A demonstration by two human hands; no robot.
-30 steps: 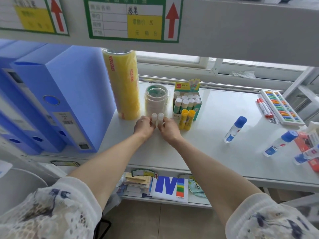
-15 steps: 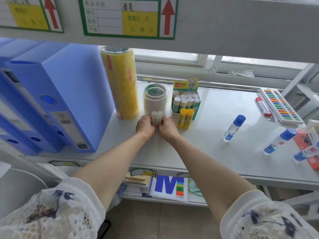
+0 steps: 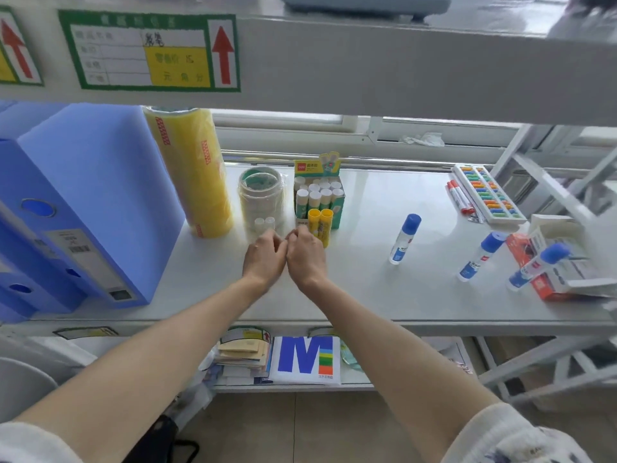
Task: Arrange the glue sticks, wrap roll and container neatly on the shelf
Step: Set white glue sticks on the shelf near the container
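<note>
Two small white glue sticks (image 3: pixel 264 224) stand upright in front of the clear container (image 3: pixel 261 197) of tape rolls. My left hand (image 3: pixel 264 257) lies just in front of them with loosely curled fingers that hide their bases. My right hand (image 3: pixel 305 255) is beside it, fingers curled near two yellow glue sticks (image 3: pixel 320 225); it holds nothing I can see. Behind those stands a green box of glue sticks (image 3: pixel 319 198). The tall yellow wrap roll (image 3: pixel 192 172) stands upright left of the container. Three blue-capped glue bottles (image 3: pixel 404 238) (image 3: pixel 480 255) (image 3: pixel 537 265) stand scattered to the right.
Blue file boxes (image 3: pixel 76 202) fill the shelf's left end. A paint set (image 3: pixel 487 193) and red markers (image 3: pixel 459 197) lie at the back right, with an open red-and-white carton (image 3: pixel 554 262) at the right edge. An upper shelf beam (image 3: pixel 367 68) hangs overhead. Books sit on the lower shelf (image 3: pixel 305 359).
Both hands have drawn back a little from the two white glue sticks, which now stand more exposed. The right hand has shifted right, towards the yellow sticks.
</note>
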